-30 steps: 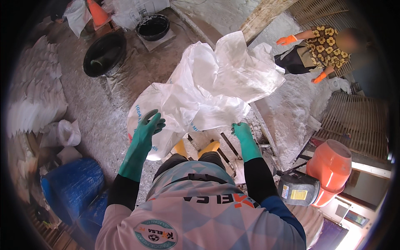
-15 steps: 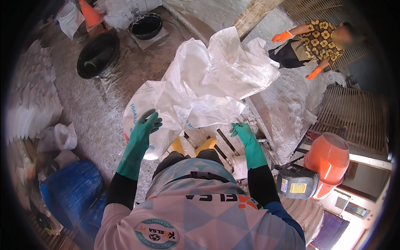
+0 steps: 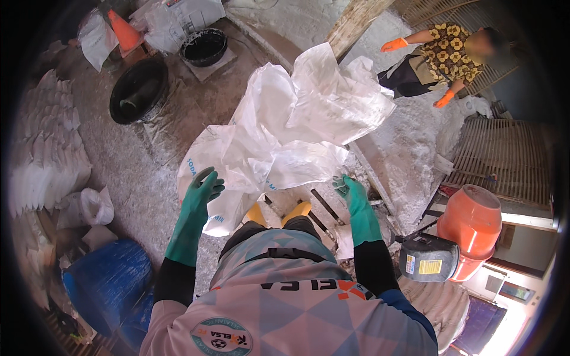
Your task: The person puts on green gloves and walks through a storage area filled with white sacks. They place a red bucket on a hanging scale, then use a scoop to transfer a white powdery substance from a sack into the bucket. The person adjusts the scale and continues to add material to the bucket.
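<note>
Basically, crumpled white plastic sack (image 3: pixel 274 124), green rubber-gloved left hand (image 3: pixel 202 190) loosely spread in front; green rubber-gloved right hand (image 3: pixel 352 193) by the sack's edge, can't tell if pinching

The white sacking (image 3: pixel 317 104) is crinkled, glossy plastic, the post (image 3: pixel 355 25) rough wood, the orange drum (image 3: pixel 470 218) smooth.

Large black tub (image 3: pixel 145 80) near an orange cone (image 3: pixel 123 31), blue barrel (image 3: pixel 107 282) at left, orange drum (image 3: pixel 469 225) at right.

Blue lettering (image 3: pixel 218 218) marks the sack (image 3: pixel 255 113); print (image 3: pixel 300 285) and crest (image 3: pixel 221 339), the shirt (image 3: pixel 285 320); labels (image 3: pixel 430 267), black housing (image 3: pixel 442 246).
</note>
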The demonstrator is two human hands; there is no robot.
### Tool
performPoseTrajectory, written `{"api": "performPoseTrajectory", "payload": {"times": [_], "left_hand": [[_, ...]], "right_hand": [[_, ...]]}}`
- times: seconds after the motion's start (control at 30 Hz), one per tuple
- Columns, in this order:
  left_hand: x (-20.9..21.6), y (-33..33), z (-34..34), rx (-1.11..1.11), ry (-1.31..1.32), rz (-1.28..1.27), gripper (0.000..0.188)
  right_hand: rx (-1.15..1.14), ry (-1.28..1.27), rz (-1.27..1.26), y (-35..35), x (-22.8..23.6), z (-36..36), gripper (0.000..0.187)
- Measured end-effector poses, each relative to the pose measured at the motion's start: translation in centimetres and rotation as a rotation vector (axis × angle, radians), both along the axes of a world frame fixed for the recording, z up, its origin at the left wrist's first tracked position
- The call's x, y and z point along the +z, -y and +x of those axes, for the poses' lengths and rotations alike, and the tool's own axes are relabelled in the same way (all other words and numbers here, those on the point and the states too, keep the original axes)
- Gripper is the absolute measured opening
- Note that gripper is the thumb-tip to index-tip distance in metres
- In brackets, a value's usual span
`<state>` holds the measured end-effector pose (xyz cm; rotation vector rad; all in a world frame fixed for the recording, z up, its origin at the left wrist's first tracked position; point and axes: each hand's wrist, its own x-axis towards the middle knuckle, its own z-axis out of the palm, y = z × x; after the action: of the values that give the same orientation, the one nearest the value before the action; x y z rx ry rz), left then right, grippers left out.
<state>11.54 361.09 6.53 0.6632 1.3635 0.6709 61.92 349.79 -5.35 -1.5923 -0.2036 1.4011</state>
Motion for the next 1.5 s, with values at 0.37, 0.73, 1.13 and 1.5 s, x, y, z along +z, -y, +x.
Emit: {"api": "performPoseTrajectory", "payload": {"times": [0.37, 0.73, 1.13, 1.5], "left_hand": [[0.1, 0.4, -0.4, -0.033, 0.026, 0.027, 0.069], [0.1, 1.4, -1.4, 0.051, 0.046, 0.037, 0.064], [-0.3, 1.8, -4.1, 0.118, 0.025, 0.050, 0.062], [-1.2, 0.9, -1.9, 0.076, 0.071, 0.056, 0.064]], "right_hand": [[-0.453, -0.201, 0.332, -0.9, 2.3, -5.3, 0.026], [-0.167, -0.016, 0.184, 0.1, 3.7, -7.8, 0.043], [0.011, 0.130, 0.240, -0.3, 6.5, -8.5, 0.047], [0.312, 0.390, 0.071, -1.9, 6.5, -9.0, 0.040]]}}
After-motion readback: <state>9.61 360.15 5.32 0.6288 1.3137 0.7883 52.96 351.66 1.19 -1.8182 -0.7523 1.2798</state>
